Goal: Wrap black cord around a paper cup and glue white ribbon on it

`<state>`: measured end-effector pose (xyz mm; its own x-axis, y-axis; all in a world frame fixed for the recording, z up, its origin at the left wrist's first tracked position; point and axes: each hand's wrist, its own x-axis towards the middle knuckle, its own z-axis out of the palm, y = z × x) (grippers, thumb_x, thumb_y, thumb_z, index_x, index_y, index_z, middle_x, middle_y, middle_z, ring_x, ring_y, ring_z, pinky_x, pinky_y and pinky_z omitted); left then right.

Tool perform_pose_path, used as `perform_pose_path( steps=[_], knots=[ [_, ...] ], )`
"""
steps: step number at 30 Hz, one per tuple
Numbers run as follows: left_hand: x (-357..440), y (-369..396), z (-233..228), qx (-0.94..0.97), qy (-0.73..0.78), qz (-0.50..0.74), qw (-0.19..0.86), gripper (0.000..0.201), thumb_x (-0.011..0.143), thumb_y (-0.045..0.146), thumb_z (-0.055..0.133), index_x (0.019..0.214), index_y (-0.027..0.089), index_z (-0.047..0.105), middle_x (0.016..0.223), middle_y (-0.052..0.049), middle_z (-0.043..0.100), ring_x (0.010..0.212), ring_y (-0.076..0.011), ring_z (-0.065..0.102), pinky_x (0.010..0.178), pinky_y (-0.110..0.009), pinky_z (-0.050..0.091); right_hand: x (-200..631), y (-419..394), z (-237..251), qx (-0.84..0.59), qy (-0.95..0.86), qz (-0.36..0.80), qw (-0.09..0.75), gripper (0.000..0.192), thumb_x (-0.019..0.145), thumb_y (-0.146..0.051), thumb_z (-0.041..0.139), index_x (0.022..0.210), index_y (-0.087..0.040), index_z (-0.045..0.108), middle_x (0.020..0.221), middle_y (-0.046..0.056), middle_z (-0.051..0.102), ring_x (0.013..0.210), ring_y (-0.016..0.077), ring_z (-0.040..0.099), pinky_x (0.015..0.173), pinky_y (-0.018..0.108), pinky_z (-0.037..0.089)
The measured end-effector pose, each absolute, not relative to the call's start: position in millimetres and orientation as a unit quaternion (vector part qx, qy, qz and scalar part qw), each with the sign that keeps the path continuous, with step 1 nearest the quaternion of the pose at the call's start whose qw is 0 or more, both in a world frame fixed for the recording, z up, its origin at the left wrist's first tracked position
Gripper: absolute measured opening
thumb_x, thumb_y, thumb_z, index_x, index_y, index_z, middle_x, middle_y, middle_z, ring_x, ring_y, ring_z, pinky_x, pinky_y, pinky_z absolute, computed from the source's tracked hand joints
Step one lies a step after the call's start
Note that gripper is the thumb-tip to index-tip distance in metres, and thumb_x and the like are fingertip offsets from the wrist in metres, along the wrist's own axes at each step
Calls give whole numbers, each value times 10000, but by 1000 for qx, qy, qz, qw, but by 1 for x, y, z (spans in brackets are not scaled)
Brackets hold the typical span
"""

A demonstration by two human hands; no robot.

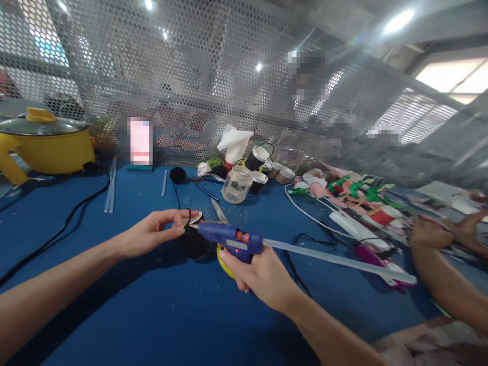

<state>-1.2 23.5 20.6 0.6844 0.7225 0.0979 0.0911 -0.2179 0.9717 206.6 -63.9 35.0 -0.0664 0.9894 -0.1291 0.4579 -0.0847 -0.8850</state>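
Craft workshop, perforated metal partition, glue gun

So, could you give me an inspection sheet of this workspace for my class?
Surface: blue table, small pale specks.
Things in hand: glue gun with long glue stick, pointed at a black cup.
Clutter: clear jar, scissors, black yarn ball.
Hands: left hand pinches the black cup's edge; right hand grips the glue gun.
Cables: black cord left; white power strip right.
Surroundings: mesh panel behind, yellow pot left, another person's arm right.
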Motion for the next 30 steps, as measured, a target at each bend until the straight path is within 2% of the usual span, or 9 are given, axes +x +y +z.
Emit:
perform_pose_path(
  steps=[11, 15, 20, 30],
  knots=[
    [-4, 25, 18, 726, 270, 278, 568, 153, 802, 272, 521, 696, 172, 476, 1238, -114, 530, 1268, -238, 319, 1030, -428, 185, 218, -56, 35, -556, -630, 422, 341, 301, 768, -355, 496, 524, -188, 438, 333, -72, 394, 318, 68, 385, 399, 208, 396],
    [-4, 25, 17, 724, 271, 278, 570, 146, 801, 278, 524, 705, 174, 489, 1266, -113, 506, 1269, -243, 314, 1031, -434, 185, 223, -51, 31, -555, -641, 411, 333, 415, 792, -371, 479, 428, -191, 391, 332, -45, 399, 347, 78, 413, 437, 223, 406],
    [-4, 25, 16, 725, 271, 278, 569, 146, 799, 279, 525, 706, 172, 487, 1241, -108, 528, 1273, -244, 308, 1035, -430, 185, 225, -45, 27, -550, -629, 421, 353, 324, 790, -371, 498, 535, -173, 463, 352, -60, 415, 353, 77, 404, 435, 214, 388],
    [-4, 25, 17, 735, 269, 277, 557, 166, 801, 289, 520, 694, 169, 477, 1214, -101, 545, 1257, -236, 338, 1021, -412, 221, 225, -42, 25, -553, -626, 419, 355, 327, 772, -405, 509, 544, -173, 472, 342, -57, 418, 329, 74, 390, 408, 215, 373]
  ],
)
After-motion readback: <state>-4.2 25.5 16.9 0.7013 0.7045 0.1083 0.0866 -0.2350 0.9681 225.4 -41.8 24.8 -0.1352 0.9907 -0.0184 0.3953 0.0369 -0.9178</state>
